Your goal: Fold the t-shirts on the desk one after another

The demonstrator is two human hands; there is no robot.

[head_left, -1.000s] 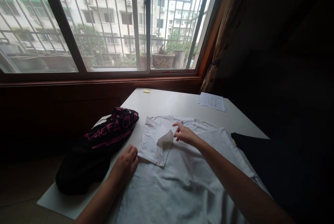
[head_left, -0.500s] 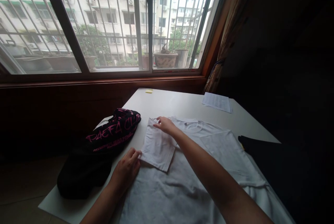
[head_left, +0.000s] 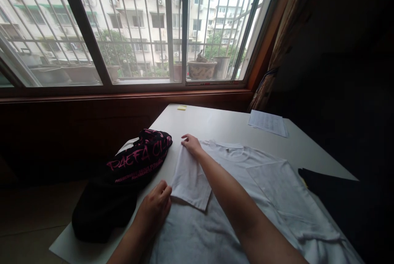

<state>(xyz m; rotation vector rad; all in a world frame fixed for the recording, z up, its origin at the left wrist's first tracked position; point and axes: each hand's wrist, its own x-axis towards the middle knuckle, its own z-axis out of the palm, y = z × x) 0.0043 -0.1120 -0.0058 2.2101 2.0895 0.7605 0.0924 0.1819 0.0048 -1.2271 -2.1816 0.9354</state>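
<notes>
A white T-shirt (head_left: pixel 246 190) lies spread on the white table (head_left: pixel 215 124), its left sleeve (head_left: pixel 191 177) folded in over the body. My right hand (head_left: pixel 191 144) reaches across and pinches the sleeve's top corner near the shoulder, fingers closed on the cloth. My left hand (head_left: pixel 155 206) rests at the shirt's left edge, fingers curled and pressing on the fabric by the sleeve's lower corner.
A black garment with pink lettering (head_left: pixel 129 173) is heaped at the table's left edge. A printed sheet of paper (head_left: pixel 267 122) and a small yellow note (head_left: pixel 181 108) lie at the far side. Dark cloth (head_left: pixel 326 186) sits at the right. A barred window (head_left: pixel 138 26) is behind.
My right hand has moved left across the shirt from the middle of the sleeve to its top corner, flattening the sleeve's turned-up flap. The left hand stayed put. The camera shifted slightly.
</notes>
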